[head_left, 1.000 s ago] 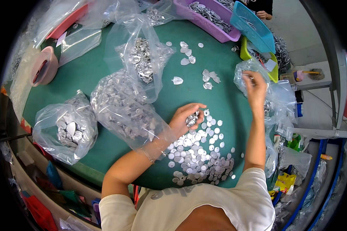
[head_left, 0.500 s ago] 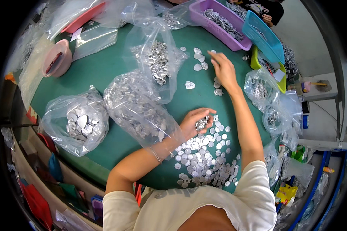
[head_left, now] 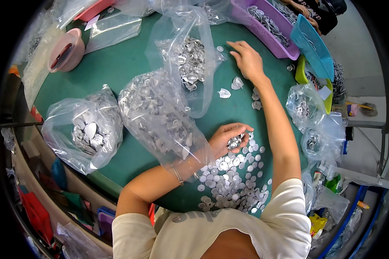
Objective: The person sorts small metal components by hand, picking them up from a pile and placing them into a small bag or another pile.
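Small silver metal pieces (head_left: pixel 235 142) lay grasped in the left hand (head_left: pixel 226 139), 4 o'clock. Right hand (head_left: pixel 249 62) had swung from a clear plastic bag (head_left: pixel 306 103) (3 o'clock) to 1 o'clock, grip released, bringing it near a round silver disc (head_left: pixel 220 48). Counted: hands, two; disc there, one; held pieces, uncountable.

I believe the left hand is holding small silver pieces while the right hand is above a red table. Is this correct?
Not quite: the head view shows a green table, not a red one. The left hand holds small silver pieces, and the right hand is above the table.
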The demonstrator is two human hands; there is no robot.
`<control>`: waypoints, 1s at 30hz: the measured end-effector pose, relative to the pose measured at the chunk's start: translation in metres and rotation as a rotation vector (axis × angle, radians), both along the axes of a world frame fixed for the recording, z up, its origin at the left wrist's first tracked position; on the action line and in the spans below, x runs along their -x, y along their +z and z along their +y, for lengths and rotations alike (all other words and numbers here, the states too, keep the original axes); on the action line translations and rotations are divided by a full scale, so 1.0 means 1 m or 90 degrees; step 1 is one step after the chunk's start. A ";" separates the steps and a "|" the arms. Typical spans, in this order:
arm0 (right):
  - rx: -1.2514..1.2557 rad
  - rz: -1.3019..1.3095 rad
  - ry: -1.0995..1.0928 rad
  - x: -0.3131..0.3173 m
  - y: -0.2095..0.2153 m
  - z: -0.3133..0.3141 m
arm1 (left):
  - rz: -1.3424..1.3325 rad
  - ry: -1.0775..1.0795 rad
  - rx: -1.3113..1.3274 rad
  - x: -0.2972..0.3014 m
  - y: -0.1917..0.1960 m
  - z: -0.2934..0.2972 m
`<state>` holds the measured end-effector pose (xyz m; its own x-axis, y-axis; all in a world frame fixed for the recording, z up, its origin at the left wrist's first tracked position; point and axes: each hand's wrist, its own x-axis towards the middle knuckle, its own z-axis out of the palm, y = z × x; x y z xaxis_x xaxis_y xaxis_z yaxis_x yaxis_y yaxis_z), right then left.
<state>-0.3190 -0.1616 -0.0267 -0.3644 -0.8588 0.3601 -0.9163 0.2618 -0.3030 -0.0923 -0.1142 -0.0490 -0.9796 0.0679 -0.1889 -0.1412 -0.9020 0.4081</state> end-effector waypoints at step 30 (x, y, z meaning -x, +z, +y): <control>0.228 -1.071 -0.142 0.002 0.002 0.124 | 0.023 0.011 -0.007 0.001 -0.006 0.002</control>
<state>-0.3211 -0.0372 -0.0243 -0.6017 -0.7123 -0.3615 0.4787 0.0407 -0.8770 -0.0929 -0.1118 -0.0550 -0.9868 0.0529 -0.1532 -0.1112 -0.9086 0.4026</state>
